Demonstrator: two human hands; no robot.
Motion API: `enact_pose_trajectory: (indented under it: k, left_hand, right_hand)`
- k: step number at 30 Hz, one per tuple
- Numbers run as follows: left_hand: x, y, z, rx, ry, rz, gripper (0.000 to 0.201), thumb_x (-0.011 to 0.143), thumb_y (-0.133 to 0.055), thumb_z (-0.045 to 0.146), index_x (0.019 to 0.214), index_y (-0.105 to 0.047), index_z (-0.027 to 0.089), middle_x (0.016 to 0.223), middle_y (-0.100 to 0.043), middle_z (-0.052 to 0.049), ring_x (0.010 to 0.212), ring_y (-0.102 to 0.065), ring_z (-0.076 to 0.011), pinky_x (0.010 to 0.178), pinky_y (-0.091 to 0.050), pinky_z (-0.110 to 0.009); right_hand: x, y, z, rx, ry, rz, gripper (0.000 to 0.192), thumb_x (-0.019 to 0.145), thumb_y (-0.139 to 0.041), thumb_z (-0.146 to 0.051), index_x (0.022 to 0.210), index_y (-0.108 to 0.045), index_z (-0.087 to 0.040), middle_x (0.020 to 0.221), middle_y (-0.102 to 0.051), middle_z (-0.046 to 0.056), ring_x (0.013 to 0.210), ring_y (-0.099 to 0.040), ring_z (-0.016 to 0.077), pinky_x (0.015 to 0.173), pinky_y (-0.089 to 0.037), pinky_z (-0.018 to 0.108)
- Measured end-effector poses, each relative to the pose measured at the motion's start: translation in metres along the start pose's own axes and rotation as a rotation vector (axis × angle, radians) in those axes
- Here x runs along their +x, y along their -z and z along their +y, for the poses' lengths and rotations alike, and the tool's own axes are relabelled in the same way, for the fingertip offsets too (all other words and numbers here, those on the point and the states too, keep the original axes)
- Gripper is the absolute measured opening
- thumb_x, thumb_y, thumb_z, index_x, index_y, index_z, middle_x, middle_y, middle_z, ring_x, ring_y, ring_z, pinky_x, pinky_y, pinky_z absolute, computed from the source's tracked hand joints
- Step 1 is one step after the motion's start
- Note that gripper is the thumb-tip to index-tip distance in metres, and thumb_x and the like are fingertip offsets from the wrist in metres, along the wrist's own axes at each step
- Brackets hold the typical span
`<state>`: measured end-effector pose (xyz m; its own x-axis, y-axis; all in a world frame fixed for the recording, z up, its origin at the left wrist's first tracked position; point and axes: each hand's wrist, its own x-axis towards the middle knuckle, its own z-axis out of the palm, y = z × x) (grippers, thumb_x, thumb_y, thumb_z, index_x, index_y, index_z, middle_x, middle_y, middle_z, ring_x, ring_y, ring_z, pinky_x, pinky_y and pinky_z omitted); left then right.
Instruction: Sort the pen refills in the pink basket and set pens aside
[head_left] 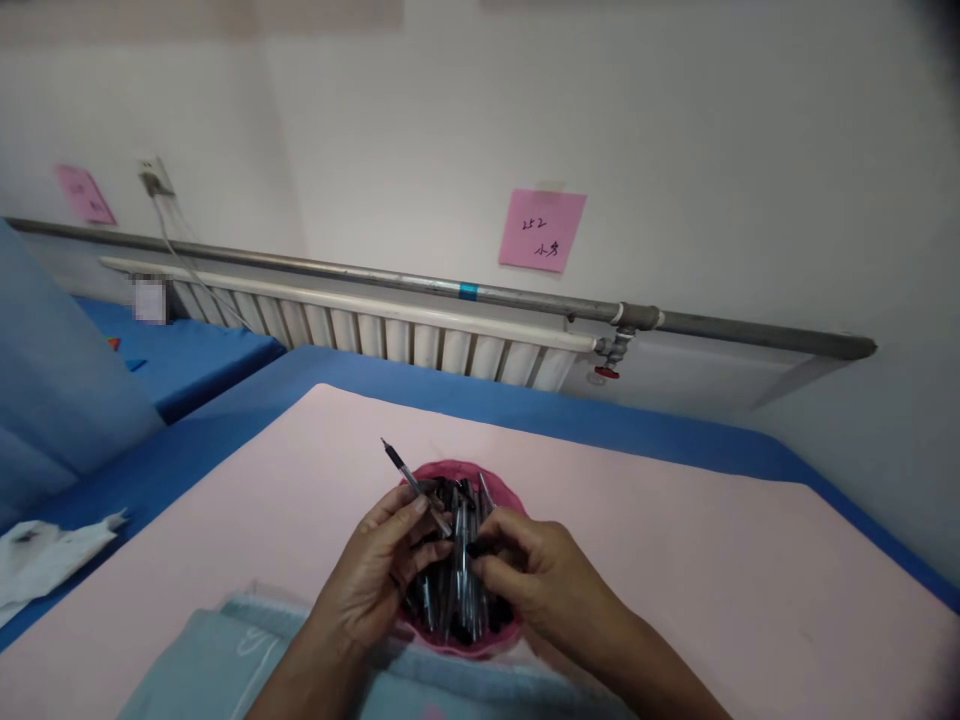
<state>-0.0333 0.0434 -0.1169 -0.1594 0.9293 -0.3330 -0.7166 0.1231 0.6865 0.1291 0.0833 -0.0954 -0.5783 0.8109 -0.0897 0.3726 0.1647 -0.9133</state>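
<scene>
A pen (401,465) with a clear barrel and a black grip is held between the thumb and fingers of my left hand (371,570); its tip points up and to the left. Below lies a round pink basket (469,468) filled with several clear and dark pens (463,580). Over the basket's right side, my right hand (544,575) is closed in a pinch, with a small dark thing (477,548) at its fingertips. Whether that thing is a cap or part of a pen I cannot tell.
The basket stands on a pink sheet (675,560) over a blue table (675,435). Light blue cloth (202,650) lies at the near edge, white tissue (52,555) at the left. Behind are a radiator (412,345), a pipe (720,328) and a red valve (607,372).
</scene>
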Motion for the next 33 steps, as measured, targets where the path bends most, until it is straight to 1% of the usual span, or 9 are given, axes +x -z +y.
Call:
enact_pose_trajectory:
  k: [6,10,16,20,23,25,29,31,33]
  left_hand:
    - [0.0,-0.001,-0.009,0.076,-0.029,-0.079,0.018,0.071,-0.071,0.019,0.088,-0.067,0.016,0.086,-0.07,-0.005,0.077,-0.065,-0.0143,0.068,-0.052,-0.024]
    - [0.0,0.0,-0.014,0.125,-0.051,-0.086,0.023,0.071,-0.071,0.022,0.093,-0.067,0.016,0.084,-0.07,-0.005,0.072,-0.064,-0.0127,0.068,-0.052,-0.023]
    - [0.001,0.0,-0.013,0.123,-0.071,-0.068,0.019,0.072,-0.071,0.023,0.089,-0.067,0.017,0.086,-0.071,-0.005,0.075,-0.065,-0.0137,0.067,-0.052,-0.023]
    - [0.001,0.0,-0.013,0.102,-0.067,-0.061,0.017,0.071,-0.071,0.023,0.086,-0.067,0.017,0.084,-0.071,-0.005,0.075,-0.066,-0.0136,0.067,-0.052,-0.023]
    - [0.001,0.0,-0.013,0.106,-0.07,-0.036,0.019,0.07,-0.072,0.023,0.087,-0.067,0.016,0.085,-0.071,-0.005,0.075,-0.066,-0.0137,0.065,-0.052,-0.022]
    - [0.001,0.0,-0.014,0.11,-0.071,-0.037,0.02,0.07,-0.072,0.022,0.088,-0.067,0.016,0.086,-0.071,-0.005,0.074,-0.066,-0.0133,0.065,-0.051,-0.022]
    - [0.002,0.001,-0.016,0.107,-0.075,-0.065,0.021,0.071,-0.071,0.022,0.091,-0.067,0.015,0.086,-0.071,-0.006,0.073,-0.065,-0.013,0.066,-0.051,-0.022]
    - [0.003,0.001,-0.015,0.115,-0.075,-0.059,0.021,0.071,-0.071,0.022,0.091,-0.067,0.015,0.086,-0.071,-0.006,0.074,-0.066,-0.0134,0.066,-0.051,-0.023]
    - [0.003,0.001,-0.014,0.117,-0.08,-0.039,0.02,0.071,-0.071,0.023,0.089,-0.067,0.015,0.085,-0.071,-0.006,0.074,-0.066,-0.0137,0.066,-0.051,-0.023]
  right_hand:
    - [0.003,-0.006,0.005,-0.044,-0.004,0.101,0.01,0.067,-0.05,-0.01,0.07,-0.055,-0.018,0.055,-0.048,-0.006,0.049,-0.04,0.0075,0.045,-0.031,0.019]
    - [0.003,-0.006,0.005,-0.059,-0.006,0.127,0.01,0.067,-0.052,-0.009,0.068,-0.055,-0.018,0.052,-0.046,-0.006,0.048,-0.04,0.0073,0.044,-0.03,0.018]
    - [0.003,-0.01,0.005,-0.02,0.03,0.175,0.007,0.071,-0.053,-0.012,0.073,-0.056,-0.018,0.052,-0.047,-0.007,0.048,-0.041,0.0078,0.045,-0.033,0.018]
    - [0.001,-0.013,0.007,-0.083,0.139,0.227,0.005,0.076,-0.054,-0.015,0.077,-0.058,-0.019,0.061,-0.056,-0.004,0.054,-0.049,0.0093,0.051,-0.039,0.021]
    - [-0.001,-0.012,0.008,-0.149,0.222,0.22,0.008,0.08,-0.052,-0.017,0.082,-0.059,-0.02,0.072,-0.062,-0.002,0.062,-0.055,0.0113,0.058,-0.043,0.023]
    - [-0.001,-0.012,0.009,-0.156,0.238,0.198,0.009,0.082,-0.05,-0.018,0.086,-0.058,-0.021,0.071,-0.062,-0.002,0.061,-0.056,0.0116,0.057,-0.043,0.023]
    - [0.001,-0.012,0.01,-0.025,0.21,0.153,0.008,0.086,-0.045,-0.021,0.088,-0.053,-0.022,0.062,-0.057,-0.004,0.054,-0.055,0.0114,0.053,-0.044,0.023]
    - [0.002,-0.012,0.01,0.021,0.198,0.133,0.008,0.087,-0.044,-0.023,0.09,-0.051,-0.022,0.064,-0.057,-0.004,0.056,-0.056,0.0118,0.053,-0.045,0.023]
    - [0.003,-0.013,0.012,-0.03,0.192,0.138,0.009,0.084,-0.05,-0.024,0.093,-0.051,-0.022,0.069,-0.06,-0.003,0.059,-0.057,0.0128,0.055,-0.045,0.024]
